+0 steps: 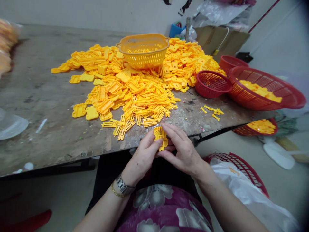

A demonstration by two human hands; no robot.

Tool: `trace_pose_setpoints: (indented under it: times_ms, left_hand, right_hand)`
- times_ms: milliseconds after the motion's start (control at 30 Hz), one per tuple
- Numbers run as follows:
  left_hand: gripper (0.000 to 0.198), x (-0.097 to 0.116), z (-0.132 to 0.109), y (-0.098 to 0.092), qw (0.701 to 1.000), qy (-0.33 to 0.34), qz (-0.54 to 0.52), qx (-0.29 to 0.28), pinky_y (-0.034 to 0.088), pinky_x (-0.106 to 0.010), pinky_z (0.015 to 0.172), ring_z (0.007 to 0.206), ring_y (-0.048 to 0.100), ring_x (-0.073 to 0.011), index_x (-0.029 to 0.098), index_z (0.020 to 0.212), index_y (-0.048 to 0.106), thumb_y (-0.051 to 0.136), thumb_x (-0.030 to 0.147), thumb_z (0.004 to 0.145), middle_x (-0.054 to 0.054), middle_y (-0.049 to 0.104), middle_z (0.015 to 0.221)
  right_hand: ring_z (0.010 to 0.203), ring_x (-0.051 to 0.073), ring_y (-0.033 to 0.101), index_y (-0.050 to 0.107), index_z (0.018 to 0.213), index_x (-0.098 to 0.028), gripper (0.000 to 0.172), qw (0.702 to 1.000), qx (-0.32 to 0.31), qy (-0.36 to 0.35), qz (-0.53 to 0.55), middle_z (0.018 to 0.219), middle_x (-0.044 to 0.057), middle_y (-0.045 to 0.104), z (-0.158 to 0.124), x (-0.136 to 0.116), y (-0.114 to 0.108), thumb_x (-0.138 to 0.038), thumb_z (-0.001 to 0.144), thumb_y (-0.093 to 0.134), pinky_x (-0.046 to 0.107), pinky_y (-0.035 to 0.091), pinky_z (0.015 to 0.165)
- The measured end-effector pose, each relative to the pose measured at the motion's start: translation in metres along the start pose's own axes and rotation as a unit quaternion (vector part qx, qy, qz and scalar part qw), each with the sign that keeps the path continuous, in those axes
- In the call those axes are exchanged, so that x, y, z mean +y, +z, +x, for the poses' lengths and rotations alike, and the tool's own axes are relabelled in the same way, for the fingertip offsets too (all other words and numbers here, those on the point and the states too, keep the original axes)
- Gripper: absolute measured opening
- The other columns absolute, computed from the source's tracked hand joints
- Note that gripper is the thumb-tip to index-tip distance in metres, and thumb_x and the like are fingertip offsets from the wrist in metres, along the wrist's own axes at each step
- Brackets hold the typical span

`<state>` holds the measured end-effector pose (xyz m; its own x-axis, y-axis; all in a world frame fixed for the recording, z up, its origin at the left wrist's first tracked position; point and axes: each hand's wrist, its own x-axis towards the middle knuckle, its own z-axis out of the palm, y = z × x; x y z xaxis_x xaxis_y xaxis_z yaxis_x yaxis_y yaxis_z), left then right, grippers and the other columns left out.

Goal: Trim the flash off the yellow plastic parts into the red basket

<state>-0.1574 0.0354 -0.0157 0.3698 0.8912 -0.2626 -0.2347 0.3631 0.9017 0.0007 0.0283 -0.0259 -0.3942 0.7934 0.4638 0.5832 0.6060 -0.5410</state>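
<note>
Just off the table's front edge, my left hand (142, 159) grips a small yellow plastic part (160, 138), its thumb lying across the lower face. My right hand (182, 149) is curled round the right side of the same part, fingertips at its top and thumb beneath. Ribs and small holes show on the side facing up. Right beyond my hands lies a heap of narrow slotted yellow strips (145, 108). Wider yellow plates (92, 113) are scattered to its left.
A yellow basket (146, 59) sits on the heap on the table (55, 132). Red baskets (213, 84) and a large red colander (287, 88) stand at the right. Below right is a red basket (246, 167) with a white bag (251, 193). A clear container (12, 125) is at far left.
</note>
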Motion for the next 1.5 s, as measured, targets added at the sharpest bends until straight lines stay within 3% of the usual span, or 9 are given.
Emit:
trace_pose_setpoints:
  times_ms: [300,533,900,1033,1167,1300,1500]
  left_hand:
    - [0.042,0.005,-0.003,0.005,0.997,-0.017,-0.071,-0.006,0.048,-0.03,0.089,0.112,0.056,-0.0213,0.025,0.131,0.049,0.053,0.024,0.089,-0.005,0.056,0.13]
    - [0.04,0.007,-0.004,0.003,0.987,-0.05,-0.146,-0.033,0.051,-0.029,0.085,0.108,0.06,-0.0216,0.022,0.129,0.054,0.054,0.022,0.088,-0.008,0.063,0.121]
    - [0.044,0.016,-0.002,0.005,0.988,-0.077,-0.134,0.004,0.053,-0.029,0.085,0.106,0.063,-0.022,0.024,0.13,0.052,0.059,0.023,0.086,-0.007,0.064,0.121]
    - [0.037,0.016,0.0,0.002,0.989,-0.078,-0.126,0.006,0.055,-0.029,0.082,0.104,0.064,-0.0218,0.022,0.124,0.054,0.056,0.025,0.088,-0.008,0.065,0.12]
    - [0.027,0.018,0.003,0.0,0.99,-0.085,-0.105,0.035,0.056,-0.033,0.083,0.098,0.067,-0.0224,0.017,0.113,0.056,0.057,0.021,0.087,-0.01,0.067,0.115]
    - [0.019,0.023,0.005,0.002,0.99,-0.089,-0.086,0.069,0.057,-0.033,0.081,0.093,0.069,-0.0236,0.013,0.102,0.055,0.059,0.015,0.083,-0.014,0.069,0.109]
    - [0.024,0.028,0.009,0.003,0.99,-0.08,-0.07,0.093,0.057,-0.033,0.079,0.091,0.07,-0.0236,0.014,0.104,0.056,0.059,0.013,0.081,-0.014,0.07,0.105]
  right_hand:
    - [0.132,0.025,0.039,0.027,0.145,-0.025,0.077,0.998,0.007,0.017,0.052,0.142,0.01,0.043,-0.002,0.003,0.004,-0.032,0.08,0.067,0.044,0.036,0.109]
    - [0.133,0.023,0.038,0.029,0.145,-0.024,0.077,0.997,-0.004,0.026,0.07,0.142,0.01,0.042,0.0,0.003,0.0,-0.035,0.079,0.068,0.041,0.034,0.111]
    - [0.135,0.022,0.036,0.029,0.145,-0.021,0.08,0.996,-0.032,0.019,0.076,0.145,0.012,0.039,0.006,0.001,-0.007,-0.044,0.078,0.068,0.04,0.033,0.111]
    - [0.135,0.022,0.036,0.033,0.143,-0.022,0.068,0.995,-0.014,0.039,0.09,0.145,0.011,0.04,0.006,0.002,-0.012,-0.037,0.084,0.063,0.041,0.034,0.111]
    - [0.129,0.021,0.043,0.043,0.136,-0.023,0.049,0.992,0.05,0.07,0.094,0.138,0.01,0.048,0.005,0.01,-0.019,-0.026,0.089,0.056,0.04,0.038,0.108]
    - [0.111,0.019,0.057,0.058,0.119,-0.022,0.031,0.985,0.111,0.11,0.077,0.12,0.009,0.061,0.009,0.026,-0.031,-0.021,0.09,0.052,0.034,0.05,0.09]
    - [0.092,0.017,0.062,0.065,0.104,-0.02,0.02,0.979,0.143,0.142,0.009,0.102,0.005,0.068,0.022,0.062,-0.051,-0.023,0.088,0.053,0.029,0.05,0.075]
